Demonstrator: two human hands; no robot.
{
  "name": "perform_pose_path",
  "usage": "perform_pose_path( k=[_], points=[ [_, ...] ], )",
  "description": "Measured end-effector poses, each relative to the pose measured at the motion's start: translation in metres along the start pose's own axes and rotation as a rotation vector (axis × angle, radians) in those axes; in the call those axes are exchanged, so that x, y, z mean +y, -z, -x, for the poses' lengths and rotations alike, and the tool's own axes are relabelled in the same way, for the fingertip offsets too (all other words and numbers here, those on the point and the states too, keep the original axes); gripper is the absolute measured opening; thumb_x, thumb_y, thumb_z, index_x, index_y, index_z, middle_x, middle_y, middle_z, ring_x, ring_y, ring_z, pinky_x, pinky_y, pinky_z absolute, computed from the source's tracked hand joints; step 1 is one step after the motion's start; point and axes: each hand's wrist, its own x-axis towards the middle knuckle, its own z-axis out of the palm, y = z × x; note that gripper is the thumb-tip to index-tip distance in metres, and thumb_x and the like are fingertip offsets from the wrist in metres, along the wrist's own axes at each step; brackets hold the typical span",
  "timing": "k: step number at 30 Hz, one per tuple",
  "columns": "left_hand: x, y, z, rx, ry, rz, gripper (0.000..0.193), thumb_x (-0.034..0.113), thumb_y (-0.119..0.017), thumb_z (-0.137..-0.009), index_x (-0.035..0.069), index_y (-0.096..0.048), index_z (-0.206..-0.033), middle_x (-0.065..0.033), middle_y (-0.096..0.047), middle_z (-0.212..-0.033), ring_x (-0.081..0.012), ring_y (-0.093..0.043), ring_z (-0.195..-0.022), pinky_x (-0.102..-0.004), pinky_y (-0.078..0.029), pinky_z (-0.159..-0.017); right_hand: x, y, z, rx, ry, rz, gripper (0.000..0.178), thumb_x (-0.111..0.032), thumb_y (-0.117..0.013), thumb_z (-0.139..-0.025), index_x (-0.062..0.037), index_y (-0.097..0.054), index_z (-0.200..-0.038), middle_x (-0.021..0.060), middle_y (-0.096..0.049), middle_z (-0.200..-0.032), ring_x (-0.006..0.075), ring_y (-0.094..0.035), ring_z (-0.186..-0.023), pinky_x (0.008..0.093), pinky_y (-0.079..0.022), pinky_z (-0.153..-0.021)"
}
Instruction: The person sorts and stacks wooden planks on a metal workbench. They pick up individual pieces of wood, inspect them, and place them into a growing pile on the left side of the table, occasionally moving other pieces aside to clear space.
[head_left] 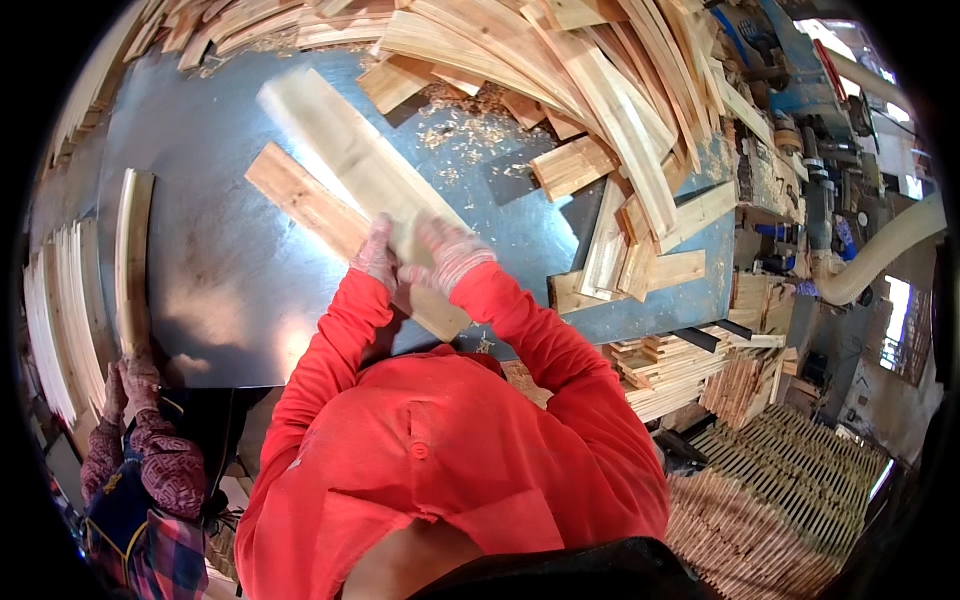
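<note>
Two hands of the wearer work at the middle of the one metal tabletop (215,240), each at the end of a red sleeve. The left hand (375,255) closes on the near left edge of one pale board (355,150); the right hand (450,255) lies over its near right edge, fingers spread, too blurred to tell whether it grips. The pale board, itself blurred, points to eleven o'clock from the hands. One knotted board (305,195) lies partly beneath it, its far end toward ten o'clock. That makes two boards at the hands, and one red button (420,451) shows on the shirt.

At nine o'clock one long board (133,250) lies along the tabletop's edge; at its near end, toward eight o'clock, are two hands of one co-worker (140,385).

One large board pile (510,60) spreads from twelve to two o'clock, too overlapped to count, with one scatter of shavings (455,140) on its near side. One short block (575,168) sits at two o'clock. Several crossed boards (605,245) lie at three o'clock; beyond them curves one thick hose (890,250). At four o'clock stands one slatted stack (800,480).
</note>
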Motion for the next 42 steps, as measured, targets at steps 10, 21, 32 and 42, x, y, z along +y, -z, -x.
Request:
perform_pose_path(
  k=[10,21,32,42],
  points=[
    [-0.013,-0.014,0.016,0.349,-0.065,-0.003,0.025,0.004,-0.061,-0.088,-0.002,-0.059,-0.112,-0.0150,-0.065,-0.104,-0.0310,-0.065,-0.096,-0.0430,-0.056,-0.084,0.187,0.160,-0.087,0.309,-0.414,0.404,0.106,-0.058,-0.073,-0.067,-0.0175,-0.020,-0.149,0.0235,-0.047,-0.133,0.0396,-0.047,-0.122,0.0485,-0.037,-0.101],
    [-0.023,0.043,0.023,0.461,-0.121,-0.230,0.035,0.030,-0.062,-0.091,0.002,-0.062,-0.112,-0.0141,-0.066,-0.101,-0.0268,-0.066,-0.086,-0.0404,-0.054,-0.077,-0.008,-0.054,-0.033,0.284,0.235,-0.289,0.082,-0.065,-0.052,-0.082,-0.0097,-0.038,-0.142,0.0253,-0.053,-0.128,0.0390,-0.053,-0.117,0.0507,-0.043,-0.096],
    [0.005,0.056,0.052,0.459,-0.364,-0.001,0.042,0.025,-0.066,-0.088,0.006,-0.054,-0.123,-0.0094,-0.061,-0.112,-0.0277,-0.059,-0.101,-0.0434,-0.051,-0.089,-0.023,-0.004,-0.014,-0.062,0.069,0.003,0.087,-0.050,-0.065,-0.078,-0.0144,-0.027,-0.148,0.0194,-0.028,-0.150,0.0387,-0.032,-0.135,0.0469,-0.028,-0.111],
    [-0.028,0.042,0.011,0.367,-0.196,0.075,0.043,0.021,-0.074,-0.078,0.001,-0.060,-0.113,-0.0111,-0.064,-0.100,-0.0252,-0.061,-0.088,-0.0381,-0.051,-0.080,0.139,0.126,-0.142,0.429,-0.189,0.688,0.117,-0.066,-0.068,-0.069,-0.0145,-0.005,-0.153,0.0276,-0.021,-0.153,0.0435,-0.020,-0.142,0.0509,-0.012,-0.116]
  ],
)
